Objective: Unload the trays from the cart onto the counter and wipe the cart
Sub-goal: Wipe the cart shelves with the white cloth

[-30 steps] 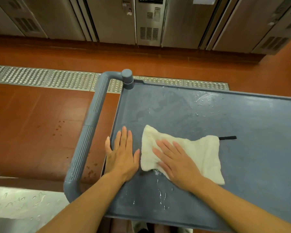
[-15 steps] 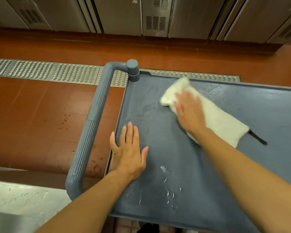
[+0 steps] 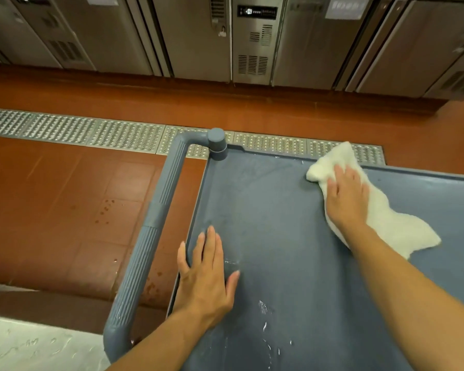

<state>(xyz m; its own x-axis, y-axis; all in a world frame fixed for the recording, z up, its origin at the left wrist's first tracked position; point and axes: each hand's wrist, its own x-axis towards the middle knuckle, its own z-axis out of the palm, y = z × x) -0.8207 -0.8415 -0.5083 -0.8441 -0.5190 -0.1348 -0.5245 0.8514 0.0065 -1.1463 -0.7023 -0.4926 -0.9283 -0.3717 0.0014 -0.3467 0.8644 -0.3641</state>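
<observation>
Red floor tiles [image 3: 65, 199] and a metal drain grate [image 3: 91, 132] were seen beyond the grey cart [image 3: 279, 236]. A white cloth [image 3: 381, 218] was pressed flat under the right hand [image 3: 344, 199], its straight fingers [image 3: 338, 175] overlapping the cloth's far end near the cart's rim. The left hand [image 3: 206, 274] was laid flat, fingers together, at the cart's left edge.

The right hand [image 3: 344, 199] presses flat on a white cloth [image 3: 386, 223] near the far edge of the grey cart [image 3: 292, 236]. The left hand [image 3: 205, 274] lies flat, fingers straight, at the cart's left rim beside the handle [image 3: 150, 231]. Water drops [image 3: 264, 309] sit near the front, above red floor [image 3: 51, 196].
</observation>
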